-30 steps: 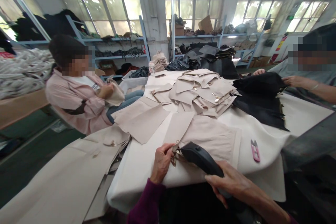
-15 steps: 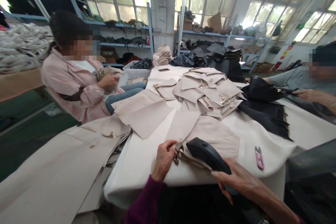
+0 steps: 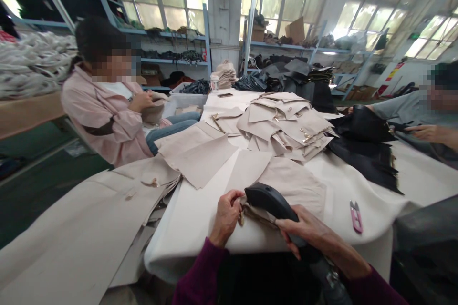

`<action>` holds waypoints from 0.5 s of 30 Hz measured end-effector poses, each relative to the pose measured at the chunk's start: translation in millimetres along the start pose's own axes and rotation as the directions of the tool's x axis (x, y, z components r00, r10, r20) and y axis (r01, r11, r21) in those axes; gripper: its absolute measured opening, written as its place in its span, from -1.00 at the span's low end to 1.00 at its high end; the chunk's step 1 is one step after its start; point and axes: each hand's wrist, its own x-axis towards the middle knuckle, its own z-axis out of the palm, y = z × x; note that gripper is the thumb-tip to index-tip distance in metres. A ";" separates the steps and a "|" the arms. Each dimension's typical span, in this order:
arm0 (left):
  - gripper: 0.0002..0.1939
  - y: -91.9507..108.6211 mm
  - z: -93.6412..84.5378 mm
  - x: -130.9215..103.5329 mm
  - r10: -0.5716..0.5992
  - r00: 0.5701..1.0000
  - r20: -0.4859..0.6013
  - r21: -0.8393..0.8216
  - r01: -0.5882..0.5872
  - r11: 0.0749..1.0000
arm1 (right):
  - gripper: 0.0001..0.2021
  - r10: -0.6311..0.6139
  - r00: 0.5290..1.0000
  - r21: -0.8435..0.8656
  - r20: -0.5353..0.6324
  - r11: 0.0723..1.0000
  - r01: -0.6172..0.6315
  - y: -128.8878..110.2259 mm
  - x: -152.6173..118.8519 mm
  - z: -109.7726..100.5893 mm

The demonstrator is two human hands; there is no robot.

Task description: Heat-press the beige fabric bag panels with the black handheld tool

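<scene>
My left hand [image 3: 225, 217] pinches the near edge of a beige fabric piece [image 3: 295, 178] lying on the white-covered table. A small metal fitting [image 3: 241, 217] hangs from that edge, just right of my fingers. My right hand [image 3: 307, 226] is wrapped round the handle of a black curved handheld tool [image 3: 272, 200]. The tool's blunt front end is close to my left fingertips, above the fabric edge; whether it touches the fabric I cannot tell. Some of the fabric edge is hidden under the tool. Pink thread snips [image 3: 356, 218] lie to the right of my right hand.
A heap of beige pieces with metal fittings [image 3: 286, 119] lies mid-table. More beige pieces [image 3: 89, 219] hang over the left side. Black pieces [image 3: 372, 162] lie at right. A person in pink [image 3: 103, 109] sits left; another person's hand [image 3: 429, 132] shows at right.
The black tool and my right hand have shifted left, bringing the tool's front closer to my left fingers. My left hand keeps its pinch. The person at left has raised their hands slightly.
</scene>
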 end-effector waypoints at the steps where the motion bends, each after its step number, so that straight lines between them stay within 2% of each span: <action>1: -0.77 0.1 0.3 -0.6 -0.003 1.000 0.001 0.005 0.003 1.000 | -0.72 -0.004 1.000 -0.003 0.004 1.000 0.004 1.6 -2.2 -0.4; 7: -0.70 0.7 1.3 -1.6 -0.019 1.000 -0.003 0.019 0.019 1.000 | -0.86 0.060 0.998 -0.109 0.006 0.992 -0.059 0.8 -24.0 -1.3; 11: -0.69 1.3 1.2 -0.4 -0.002 1.000 -0.021 0.028 0.003 1.000 | -0.87 0.108 0.993 -0.153 -0.050 0.982 -0.114 -8.8 -21.2 4.3; 15: -0.70 2.5 1.0 -0.4 0.016 0.999 -0.027 0.039 -0.015 0.999 | -0.78 0.015 0.997 -0.097 -0.082 0.995 -0.023 -10.7 -6.2 7.4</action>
